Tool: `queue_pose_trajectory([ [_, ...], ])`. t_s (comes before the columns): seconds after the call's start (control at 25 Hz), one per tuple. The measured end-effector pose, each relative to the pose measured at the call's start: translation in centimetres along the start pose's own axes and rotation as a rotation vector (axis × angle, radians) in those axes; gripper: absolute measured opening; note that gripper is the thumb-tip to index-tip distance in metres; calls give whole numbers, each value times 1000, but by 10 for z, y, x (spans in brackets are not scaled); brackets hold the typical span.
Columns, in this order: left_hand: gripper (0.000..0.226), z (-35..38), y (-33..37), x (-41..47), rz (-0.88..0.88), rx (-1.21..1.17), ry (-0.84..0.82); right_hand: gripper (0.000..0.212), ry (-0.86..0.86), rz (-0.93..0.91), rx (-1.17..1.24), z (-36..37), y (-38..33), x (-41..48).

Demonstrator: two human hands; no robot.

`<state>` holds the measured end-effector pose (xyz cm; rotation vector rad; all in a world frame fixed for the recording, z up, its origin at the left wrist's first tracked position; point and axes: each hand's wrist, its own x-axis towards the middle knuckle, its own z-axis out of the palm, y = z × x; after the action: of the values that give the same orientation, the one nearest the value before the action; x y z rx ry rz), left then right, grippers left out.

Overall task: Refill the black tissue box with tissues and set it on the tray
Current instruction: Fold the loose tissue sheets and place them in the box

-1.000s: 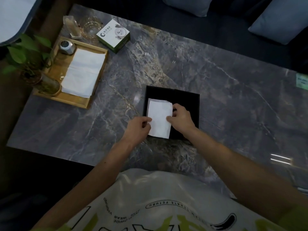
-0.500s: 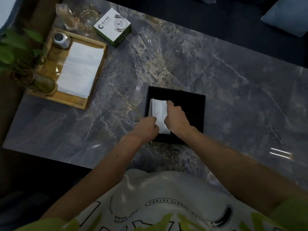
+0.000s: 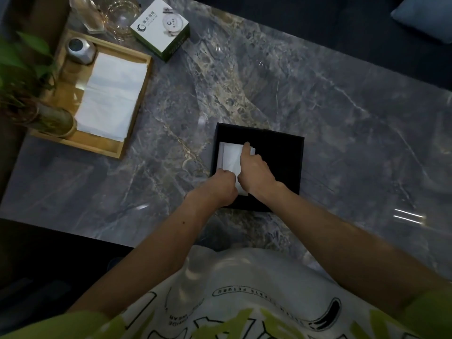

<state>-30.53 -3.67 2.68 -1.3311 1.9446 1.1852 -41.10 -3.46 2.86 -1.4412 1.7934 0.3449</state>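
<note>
The black tissue box lies open on the grey marble table, just ahead of me. A white stack of tissues sits inside its left half. My left hand grips the stack's near left corner at the box's front wall. My right hand presses on the stack from the right, index finger stretched along its top. The wooden tray stands at the far left, with a second white stack of tissues lying in it.
On the tray also stand a small silver canister and a potted green plant. A green and white carton and glassware sit behind the tray. A cushion lies beyond the table's far edge.
The tissue stack has gone from resting across the box's front wall to lying down inside the box. Both hands followed it in, and my right index finger now reaches over its top.
</note>
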Motion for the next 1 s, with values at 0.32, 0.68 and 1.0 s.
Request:
queue_pose_trajectory([
  [0.32,49,10,-6,-6,50,30,22,71,4,-109,-250,-8,0,-17],
  [0.68,44,25,-3,-4,53,201,-40,33,-59,-311,-673,15,12,-2],
  [1.0,46,25,-3,1,13,105,-73,36,-77,-351,-761,18,20,1],
])
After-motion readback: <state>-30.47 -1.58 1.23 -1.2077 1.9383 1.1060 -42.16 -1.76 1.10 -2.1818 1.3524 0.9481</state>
